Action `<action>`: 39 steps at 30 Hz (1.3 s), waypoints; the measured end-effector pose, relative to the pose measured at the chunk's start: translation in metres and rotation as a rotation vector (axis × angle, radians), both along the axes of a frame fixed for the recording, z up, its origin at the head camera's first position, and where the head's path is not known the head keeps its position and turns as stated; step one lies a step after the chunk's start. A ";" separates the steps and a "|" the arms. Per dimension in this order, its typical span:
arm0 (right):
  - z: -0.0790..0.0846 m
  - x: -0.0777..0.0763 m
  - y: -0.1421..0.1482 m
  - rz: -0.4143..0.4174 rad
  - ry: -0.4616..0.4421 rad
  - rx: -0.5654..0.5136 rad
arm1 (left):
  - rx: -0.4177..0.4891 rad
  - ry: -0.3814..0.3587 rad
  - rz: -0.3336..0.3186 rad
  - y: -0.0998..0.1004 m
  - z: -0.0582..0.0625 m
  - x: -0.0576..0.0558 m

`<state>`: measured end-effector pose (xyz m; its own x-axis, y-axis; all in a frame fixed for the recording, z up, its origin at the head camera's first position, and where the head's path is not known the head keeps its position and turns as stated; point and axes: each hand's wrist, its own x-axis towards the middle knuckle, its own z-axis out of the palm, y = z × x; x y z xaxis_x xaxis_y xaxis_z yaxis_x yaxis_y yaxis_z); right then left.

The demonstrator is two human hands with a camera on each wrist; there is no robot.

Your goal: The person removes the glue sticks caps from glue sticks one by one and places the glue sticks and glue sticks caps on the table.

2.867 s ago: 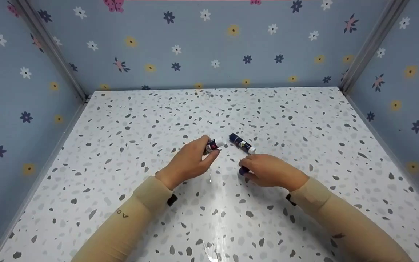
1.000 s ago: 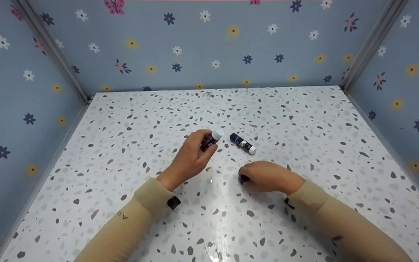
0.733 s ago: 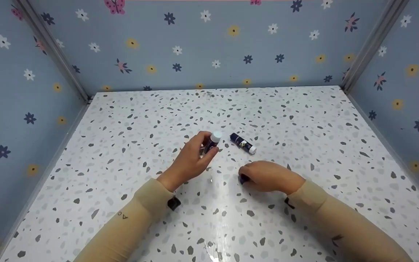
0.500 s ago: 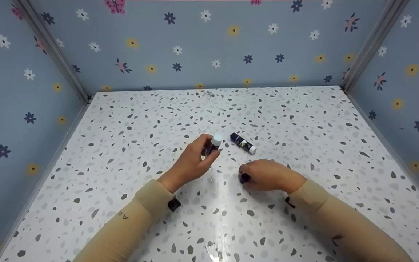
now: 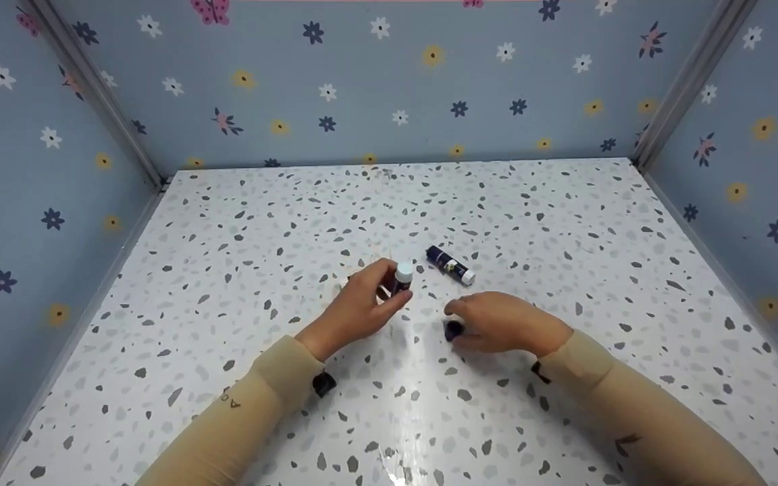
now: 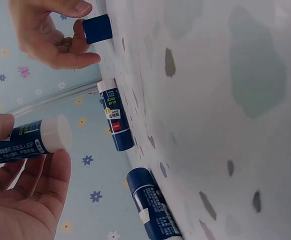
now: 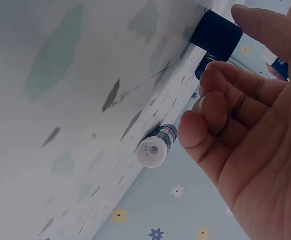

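My left hand [image 5: 355, 307] grips a dark blue glue stick [image 6: 23, 141] between thumb and fingers, white end up and off the table; its lower end is hidden in the hand. A small dark blue cap [image 5: 454, 330] stands on the table beside my right hand [image 5: 507, 322]. The right thumb and fingers are spread loosely about that cap, clearest in the right wrist view, without a closed pinch. Another glue stick [image 5: 450, 265] lies on the table beyond the two hands. A further glue stick [image 6: 154, 207] lies near the left hand, mostly hidden behind it in the head view.
The speckled white table [image 5: 537, 209] runs back to a blue flowered wall panel [image 5: 389, 81]. Similar panels rise at left and right, with metal posts [image 5: 693, 88] in the corners. Light glares off the front middle of the table.
My left hand has come slightly nearer, and its glue stick has tipped from slanted to nearly upright. The right fingers have loosened from around the cap, which now shows more.
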<state>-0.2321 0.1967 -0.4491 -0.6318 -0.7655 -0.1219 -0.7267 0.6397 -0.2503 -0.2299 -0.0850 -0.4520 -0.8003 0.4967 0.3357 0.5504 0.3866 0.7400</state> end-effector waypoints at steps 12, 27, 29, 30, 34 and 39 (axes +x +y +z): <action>0.005 0.001 0.001 -0.005 0.059 0.004 | -0.074 -0.131 0.000 0.001 -0.005 0.001; 0.008 -0.001 0.005 -0.029 0.057 -0.016 | -0.125 -0.193 0.031 -0.004 -0.008 0.005; 0.009 -0.001 0.006 -0.026 0.059 -0.024 | -0.127 -0.201 0.029 -0.004 -0.009 0.006; 0.009 -0.001 0.006 -0.026 0.061 -0.024 | -0.124 -0.210 0.029 -0.004 -0.009 0.006; 0.009 0.000 0.007 -0.021 0.075 -0.026 | -0.117 -0.243 0.024 -0.004 -0.009 0.007; 0.010 -0.001 0.008 -0.020 0.088 -0.024 | -0.149 -0.245 0.020 -0.006 -0.008 0.008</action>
